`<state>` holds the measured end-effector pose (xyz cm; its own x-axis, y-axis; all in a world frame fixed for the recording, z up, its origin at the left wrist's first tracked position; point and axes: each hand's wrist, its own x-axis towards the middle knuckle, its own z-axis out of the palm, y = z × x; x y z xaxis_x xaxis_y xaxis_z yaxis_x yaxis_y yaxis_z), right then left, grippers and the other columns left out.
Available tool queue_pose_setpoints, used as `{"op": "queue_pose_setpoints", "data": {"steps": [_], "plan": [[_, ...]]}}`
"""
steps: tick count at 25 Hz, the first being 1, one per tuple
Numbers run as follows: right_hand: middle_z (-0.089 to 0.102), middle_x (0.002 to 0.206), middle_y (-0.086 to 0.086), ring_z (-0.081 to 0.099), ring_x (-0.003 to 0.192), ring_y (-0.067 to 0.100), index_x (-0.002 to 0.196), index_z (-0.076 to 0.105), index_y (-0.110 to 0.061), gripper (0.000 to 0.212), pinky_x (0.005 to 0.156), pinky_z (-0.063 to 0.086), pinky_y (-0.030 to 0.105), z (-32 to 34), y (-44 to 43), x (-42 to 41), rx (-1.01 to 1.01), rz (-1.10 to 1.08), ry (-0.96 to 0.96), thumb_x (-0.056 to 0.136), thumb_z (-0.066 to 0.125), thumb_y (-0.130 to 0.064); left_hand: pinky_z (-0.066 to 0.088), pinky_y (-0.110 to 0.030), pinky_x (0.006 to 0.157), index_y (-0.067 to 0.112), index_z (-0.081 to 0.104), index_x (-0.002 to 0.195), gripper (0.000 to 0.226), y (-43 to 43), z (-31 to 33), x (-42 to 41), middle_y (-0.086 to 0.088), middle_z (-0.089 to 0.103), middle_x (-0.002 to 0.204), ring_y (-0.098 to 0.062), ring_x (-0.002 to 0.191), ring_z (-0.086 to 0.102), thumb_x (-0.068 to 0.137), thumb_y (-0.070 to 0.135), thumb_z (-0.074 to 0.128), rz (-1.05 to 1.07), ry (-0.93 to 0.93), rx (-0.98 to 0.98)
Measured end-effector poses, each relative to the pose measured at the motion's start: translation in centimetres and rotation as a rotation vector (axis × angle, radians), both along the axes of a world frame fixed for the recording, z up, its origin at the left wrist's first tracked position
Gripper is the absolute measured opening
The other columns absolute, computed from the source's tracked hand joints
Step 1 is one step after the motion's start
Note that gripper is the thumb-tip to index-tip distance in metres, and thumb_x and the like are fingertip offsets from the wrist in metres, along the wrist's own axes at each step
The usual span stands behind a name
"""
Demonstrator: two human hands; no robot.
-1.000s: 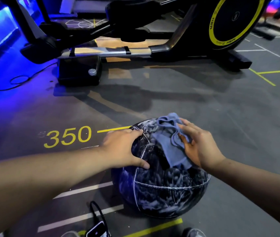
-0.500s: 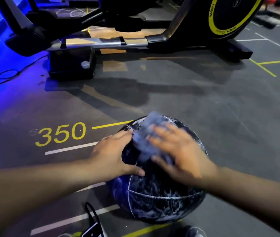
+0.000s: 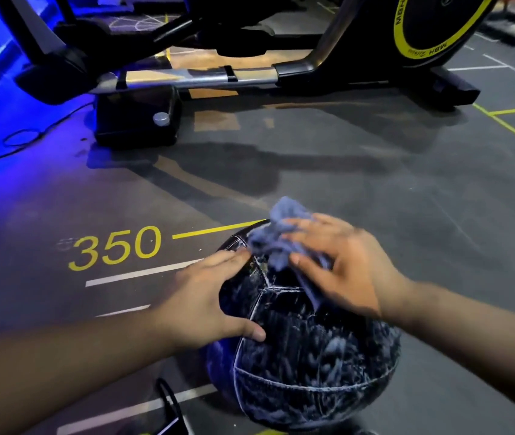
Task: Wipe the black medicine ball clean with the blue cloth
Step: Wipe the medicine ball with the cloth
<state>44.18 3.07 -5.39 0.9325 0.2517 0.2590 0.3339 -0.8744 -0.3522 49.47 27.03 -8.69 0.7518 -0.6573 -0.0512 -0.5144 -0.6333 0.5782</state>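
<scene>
Ball (image 3: 306,356): black, whitish smears, white seams. Cloth (image 3: 276,243), 12 o'clock on ball: blue. Floor (image 3: 375,189): grey; yellow number (image 3: 115,248) at 9 o'clock, white lines (image 3: 143,273).

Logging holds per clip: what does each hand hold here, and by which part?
Nothing is gripped. The right hand presses the blue cloth flat on top of the medicine ball; the left hand rests on its upper left side.

Dark grey floor (image 3: 375,183) marked 350, black medicine ball (image 3: 306,365) on it, exercise machine (image 3: 137,120) behind, cable (image 3: 20,142) left.
</scene>
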Motion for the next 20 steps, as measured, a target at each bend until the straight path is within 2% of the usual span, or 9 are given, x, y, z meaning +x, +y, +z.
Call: {"op": "queue_pose_setpoints", "data": {"steps": [2,5,8,10,12,13,15,17,20], "plan": [[0.055,0.141,-0.012,0.044,0.137,0.017,0.125,0.066,-0.028,0.032,0.114,0.031,0.036,-0.7,1.8,-3.4,-0.145,0.191,-0.043,0.097,0.050,-0.034,0.040,-0.014,0.093,0.040,0.053,0.129,0.088,0.0,-0.1,0.5,0.025,0.054,0.120,0.005,0.116,0.052,0.048,0.065,0.076,0.008,-0.004,-0.054],[0.051,0.145,-0.008,0.041,0.140,0.025,0.128,0.064,-0.026,0.037,0.113,0.033,0.047,-1.0,1.4,-4.2,-0.247,0.355,-0.114,0.100,0.041,-0.036,0.043,-0.013,0.093,0.036,0.062,0.120,0.070,0.0,-0.2,0.0,0.021,0.059,0.122,0.004,0.114,0.056,0.055,0.057,0.079,-0.005,-0.039,-0.095],[0.059,0.137,-0.005,0.052,0.130,0.013,0.120,0.069,-0.021,0.028,0.113,0.033,0.023,-0.6,-0.7,-0.6,-0.124,0.158,-0.099,0.095,0.057,-0.026,0.026,-0.008,0.109,0.050,0.045,0.137,0.099,-0.4,0.1,-1.6,0.039,0.035,0.141,0.024,0.127,0.030,0.047,0.082,0.071,-0.044,-0.017,-0.018],[0.068,0.123,-0.011,0.061,0.111,0.000,0.104,0.075,-0.026,0.019,0.093,0.036,0.006,0.4,-2.2,3.0,-0.020,-0.115,0.046,0.092,0.060,-0.030,0.004,0.000,0.108,0.057,0.019,0.140,0.107,-1.1,0.4,-2.6,0.049,0.010,0.139,0.038,0.121,0.001,0.047,0.086,0.065,-0.079,-0.017,0.033],[0.075,0.101,-0.014,0.064,0.085,-0.007,0.091,0.075,-0.025,0.018,0.076,0.044,0.015,0.5,-2.7,5.4,0.041,-0.281,0.260,0.090,0.059,-0.035,0.004,-0.008,0.114,0.058,0.012,0.140,0.107,-1.7,0.7,-3.3,0.047,0.004,0.141,0.035,0.124,-0.005,0.050,0.085,0.064,-0.094,-0.014,0.062],[0.075,0.095,-0.013,0.064,0.082,-0.006,0.088,0.074,-0.026,0.018,0.077,0.046,0.021,0.5,-2.4,5.3,0.039,-0.298,0.256,0.089,0.058,-0.036,0.009,-0.015,0.118,0.056,0.014,0.142,0.108,-1.6,0.5,-3.2,0.046,0.004,0.144,0.031,0.129,-0.002,0.051,0.085,0.065,-0.088,-0.005,0.060],[0.072,0.109,-0.013,0.065,0.101,0.004,0.100,0.073,-0.030,0.019,0.089,0.049,0.027,0.5,-1.6,3.0,-0.004,-0.200,0.111,0.090,0.057,-0.035,0.017,-0.032,0.121,0.050,0.021,0.146,0.112,-1.3,0.6,-2.6,0.048,0.007,0.144,0.024,0.135,0.003,0.049,0.084,0.066,-0.076,0.042,0.049],[0.064,0.130,-0.012,0.057,0.123,0.011,0.116,0.070,-0.028,0.029,0.105,0.044,0.035,0.2,-0.5,-1.2,-0.031,0.007,-0.022,0.092,0.055,-0.034,0.013,-0.051,0.121,0.045,0.026,0.148,0.116,-1.1,0.8,-1.9,0.054,0.004,0.139,0.022,0.137,0.000,0.048,0.083,0.068,-0.076,0.032,0.036],[0.054,0.142,-0.011,0.043,0.139,0.022,0.123,0.067,-0.025,0.033,0.109,0.039,0.049,-1.4,0.3,-6.2,-0.149,0.187,-0.107,0.095,0.054,-0.035,0.006,-0.058,0.119,0.037,0.012,0.151,0.138,-1.3,0.3,-1.0,0.029,0.003,0.154,-0.001,0.148,0.002,0.036,0.078,0.074,0.057,0.069,0.107]]}}
